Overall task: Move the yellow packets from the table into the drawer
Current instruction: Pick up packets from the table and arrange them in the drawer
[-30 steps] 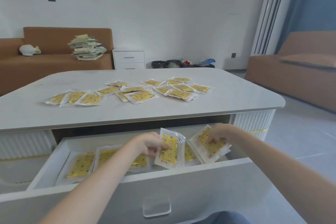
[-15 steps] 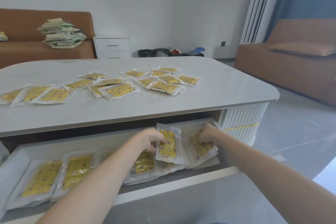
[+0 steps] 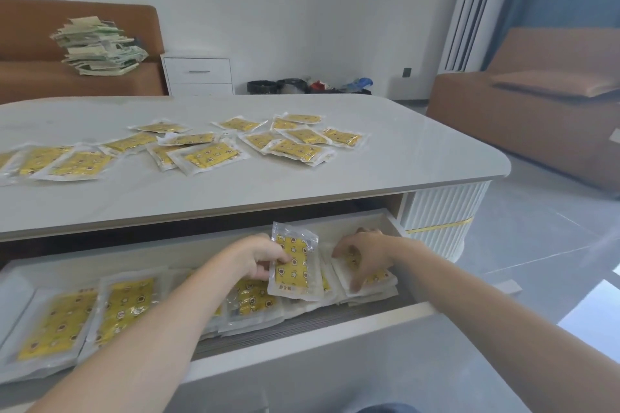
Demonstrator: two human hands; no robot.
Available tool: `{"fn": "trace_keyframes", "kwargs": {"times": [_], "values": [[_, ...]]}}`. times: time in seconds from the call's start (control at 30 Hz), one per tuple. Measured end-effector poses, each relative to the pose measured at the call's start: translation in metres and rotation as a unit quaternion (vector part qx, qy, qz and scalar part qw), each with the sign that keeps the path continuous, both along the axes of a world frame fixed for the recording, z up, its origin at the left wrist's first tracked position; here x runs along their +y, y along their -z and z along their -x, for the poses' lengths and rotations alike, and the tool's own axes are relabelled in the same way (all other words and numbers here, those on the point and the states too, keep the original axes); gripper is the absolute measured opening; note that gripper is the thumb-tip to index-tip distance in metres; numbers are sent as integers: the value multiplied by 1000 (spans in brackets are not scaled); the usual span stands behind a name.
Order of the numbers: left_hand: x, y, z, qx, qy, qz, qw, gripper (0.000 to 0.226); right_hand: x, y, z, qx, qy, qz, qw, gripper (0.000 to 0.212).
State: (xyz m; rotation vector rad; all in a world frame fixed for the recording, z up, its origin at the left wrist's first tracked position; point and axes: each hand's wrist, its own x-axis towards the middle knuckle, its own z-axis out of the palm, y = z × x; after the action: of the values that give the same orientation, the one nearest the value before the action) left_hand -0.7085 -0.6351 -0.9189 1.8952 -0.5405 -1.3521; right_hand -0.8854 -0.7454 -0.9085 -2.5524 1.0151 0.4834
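Left grip (image 3: 258,258) pinches crinkly clear-edged yellow packet (image 3: 293,266); right grip (image 3: 364,253) splayed on packets.

Right hand (image 3: 364,253) has lowered its yellow packet (image 3: 375,277) flat onto stack at right end of drawer (image 3: 335,320), fingers now spread on top. Left hand (image 3: 258,256) has brought upright packet (image 3: 294,266) lower into drawer.

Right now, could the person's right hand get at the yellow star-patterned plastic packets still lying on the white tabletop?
Probably yes. The right hand rests flat on a packet stack inside the open drawer, gripping nothing, and the yellow packets lie uncovered on the tabletop just above, nothing between.
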Motion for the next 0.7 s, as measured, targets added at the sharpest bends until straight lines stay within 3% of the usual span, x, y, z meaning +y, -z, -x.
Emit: {"fn": "trace_keyframes", "kwargs": {"times": [0.1, 0.4, 0.47, 0.6, 0.7], "values": [[1, 1, -2, 14, -5, 1, 1000, 20, 2, 2, 0, 45, -22, 22, 999, 78], [10, -1, -10, 56, -29, -7, 998, 27, 2, 3, -2, 48, -5, 81, 996, 72], [13, -4, -10, 63, -30, -4, 998, 29, 4, 2, -3, 13, 9, 82, 997, 65], [22, -14, -9, 75, -14, 3, 997, 22, 20, -14, -13, -190, 82, -40, 978, 33], [33, -19, -16, 84, -14, 9, 996, 12, 39, -24, -24, -239, 156, -180, 941, 31]]}}
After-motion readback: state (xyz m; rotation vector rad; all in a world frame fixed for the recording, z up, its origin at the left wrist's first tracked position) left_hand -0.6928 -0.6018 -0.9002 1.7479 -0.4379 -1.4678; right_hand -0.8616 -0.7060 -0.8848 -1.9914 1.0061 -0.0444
